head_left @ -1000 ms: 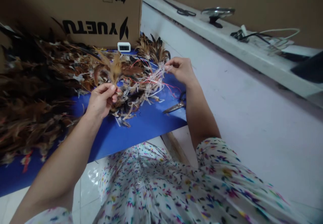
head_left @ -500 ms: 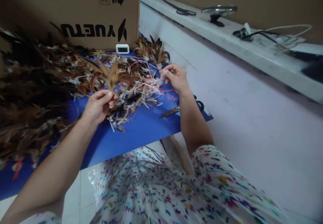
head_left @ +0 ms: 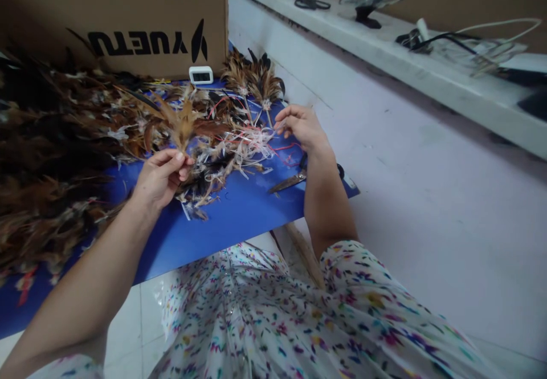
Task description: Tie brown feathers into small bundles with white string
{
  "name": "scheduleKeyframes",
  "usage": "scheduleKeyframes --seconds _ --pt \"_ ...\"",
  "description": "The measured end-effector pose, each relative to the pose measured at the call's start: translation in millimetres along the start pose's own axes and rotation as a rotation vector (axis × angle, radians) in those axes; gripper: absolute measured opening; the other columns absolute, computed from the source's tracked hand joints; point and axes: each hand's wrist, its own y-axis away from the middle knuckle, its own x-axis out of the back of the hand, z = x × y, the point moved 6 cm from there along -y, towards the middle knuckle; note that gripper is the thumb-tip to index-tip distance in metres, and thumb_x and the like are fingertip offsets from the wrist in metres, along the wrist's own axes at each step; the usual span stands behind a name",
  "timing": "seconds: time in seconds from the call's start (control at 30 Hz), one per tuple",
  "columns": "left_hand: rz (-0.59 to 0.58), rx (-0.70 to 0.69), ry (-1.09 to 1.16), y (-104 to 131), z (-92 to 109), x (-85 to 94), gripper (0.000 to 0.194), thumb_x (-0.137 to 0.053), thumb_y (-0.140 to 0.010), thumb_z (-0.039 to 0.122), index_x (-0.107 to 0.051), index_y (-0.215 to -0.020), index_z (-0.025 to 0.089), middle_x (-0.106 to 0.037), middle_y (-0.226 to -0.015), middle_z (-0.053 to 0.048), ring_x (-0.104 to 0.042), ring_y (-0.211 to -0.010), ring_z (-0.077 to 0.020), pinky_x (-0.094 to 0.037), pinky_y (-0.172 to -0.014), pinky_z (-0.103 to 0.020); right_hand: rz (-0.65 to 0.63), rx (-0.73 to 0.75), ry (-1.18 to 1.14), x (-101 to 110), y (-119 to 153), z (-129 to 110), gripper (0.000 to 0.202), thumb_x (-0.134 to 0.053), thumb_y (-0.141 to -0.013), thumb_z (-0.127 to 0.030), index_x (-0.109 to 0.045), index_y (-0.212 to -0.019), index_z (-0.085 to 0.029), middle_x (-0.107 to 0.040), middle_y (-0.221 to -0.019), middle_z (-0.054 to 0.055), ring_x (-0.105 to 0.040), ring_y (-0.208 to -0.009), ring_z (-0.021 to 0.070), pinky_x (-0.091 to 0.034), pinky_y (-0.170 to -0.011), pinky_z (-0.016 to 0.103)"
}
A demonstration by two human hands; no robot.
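Between the thumb and fingers of my left hand (head_left: 164, 174) is a small bunch of brown feathers (head_left: 183, 128), tips pointing up. My right hand (head_left: 301, 128) is at the right end of a heap of whitish plastic strips (head_left: 254, 145), its fingertips pinched on a thin pale strip (head_left: 278, 128). Loose feathers (head_left: 209, 179) lie under and beside the strips, between my hands. Scissors (head_left: 288, 183) rest on the blue table (head_left: 239, 214), partly hidden behind my right forearm.
A wide pile of dark and brown feathers (head_left: 51, 157) covers the table's left side. Behind stand a cardboard box (head_left: 141, 3), a small white digital clock (head_left: 200, 75) and feather bundles (head_left: 256, 80). Along the right wall runs a ledge (head_left: 384, 54) with cables and a round mirror-like stand (head_left: 371, 0).
The whitish clump at my right fingertips has dropped back to the heap, leaving a thin strip there. My left hand keeps its feathers. The view has shifted slightly.
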Motion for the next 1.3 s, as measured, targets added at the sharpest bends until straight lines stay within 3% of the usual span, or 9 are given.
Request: scheduleKeyframes --seconds 0.13,0.3,0.37,0.47,0.6,0.8,0.9,1.1,1.3 --pt "0.01 0.014 -0.006 1 0 -0.1 0.02 -0.085 -0.065 0.017 -0.065 -0.066 0.016 -0.07 -0.063 -0.002 -0.05 -0.045 -0.0066 -0.039 -0.042 -0.018 -0.062 -0.01 0.243 -3 1 3 0.027 -0.049 -0.086 -0.019 -0.067 -0.067 -0.019 -0.066 -0.056 0.0 -0.06 -0.056 0.0145 -0.046 -0.057 0.027" --pt "0.023 0.005 -0.028 1 0 -0.4 0.02 -0.083 -0.069 0.016 -0.064 -0.065 0.016 -0.069 -0.062 -0.002 -0.049 -0.044 -0.0068 -0.038 -0.041 -0.019 -0.031 -0.051 0.488 -4 4 2 0.044 -0.051 -0.094 -0.045 -0.069 -0.064 -0.018 -0.065 -0.054 0.003 -0.057 -0.057 0.0154 -0.045 -0.063 0.03" --pt "0.016 0.004 -0.028 0 0 -0.3 0.019 -0.082 -0.069 0.016 -0.065 -0.064 0.016 -0.07 -0.063 -0.002 -0.05 -0.044 -0.007 -0.038 -0.041 -0.018 -0.064 -0.044 0.546 -7 5 3 0.037 -0.061 -0.089 -0.043 -0.069 -0.063 -0.017 -0.064 -0.055 0.002 -0.056 -0.057 0.015 -0.043 -0.063 0.029" --pt "0.006 0.004 -0.028 0 -1 0.5 0.018 -0.082 -0.069 0.015 -0.065 -0.064 0.016 -0.07 -0.063 -0.002 -0.051 -0.044 -0.0068 -0.038 -0.041 -0.018 -0.135 0.012 0.579 -14 4 7 0.013 -0.073 -0.074 -0.024 -0.071 -0.064 -0.017 -0.062 -0.056 -0.001 -0.054 -0.059 0.0137 -0.042 -0.064 0.029" --pt "0.005 0.01 -0.021 1 -1 -0.4 0.021 -0.085 -0.066 0.017 -0.064 -0.064 0.016 -0.071 -0.063 -0.002 -0.051 -0.044 -0.0068 -0.039 -0.041 -0.018 -0.101 0.071 0.455 -13 -1 10 0.009 -0.067 -0.07 -0.012 -0.071 -0.064 -0.017 -0.06 -0.057 -0.002 -0.051 -0.057 0.0117 -0.042 -0.065 0.028" --pt "0.04 0.023 -0.036 2 0 -2.7 0.025 -0.091 -0.057 0.021 -0.066 -0.062 0.016 -0.071 -0.062 -0.002 -0.05 -0.043 -0.0067 -0.039 -0.04 -0.019 0.123 0.199 0.049 3 -1 -8 0.009 -0.067 -0.076 -0.02 -0.065 -0.067 -0.019 -0.06 -0.064 -0.003 -0.053 -0.063 0.0108 -0.046 -0.067 0.027" --pt "0.032 0.028 -0.021 2 -1 -3.1 0.026 -0.091 -0.058 0.022 -0.066 -0.061 0.017 -0.071 -0.062 -0.002 -0.05 -0.043 -0.0064 -0.039 -0.039 -0.018 0.207 0.255 -0.044 10 2 -17 0.013 -0.069 -0.079 -0.028 -0.063 -0.07 -0.021 -0.059 -0.066 -0.003 -0.055 -0.064 0.0103 -0.048 -0.067 0.025" --pt "0.016 0.026 -0.003 1 -2 -1.1 0.027 -0.09 -0.059 0.021 -0.064 -0.063 0.015 -0.07 -0.063 -0.003 -0.051 -0.043 -0.0058 -0.041 -0.039 -0.017 0.13 0.209 -0.15 11 4 -18 0.037 -0.066 -0.082 -0.06 -0.057 -0.08 -0.024 -0.061 -0.071 -0.001 -0.051 -0.055 0.0087 -0.039 -0.048 0.022" --pt "0.009 0.038 -0.002 2 -2 -2.2 0.027 -0.089 -0.061 0.021 -0.063 -0.062 0.016 -0.071 -0.063 -0.002 -0.051 -0.043 -0.0058 -0.04 -0.039 -0.017 0.078 0.144 -0.241 7 5 -17 0.049 -0.064 -0.079 -0.071 -0.047 -0.083 -0.025 -0.064 -0.075 -0.001 -0.058 -0.059 0.0098 -0.041 -0.048 0.022"
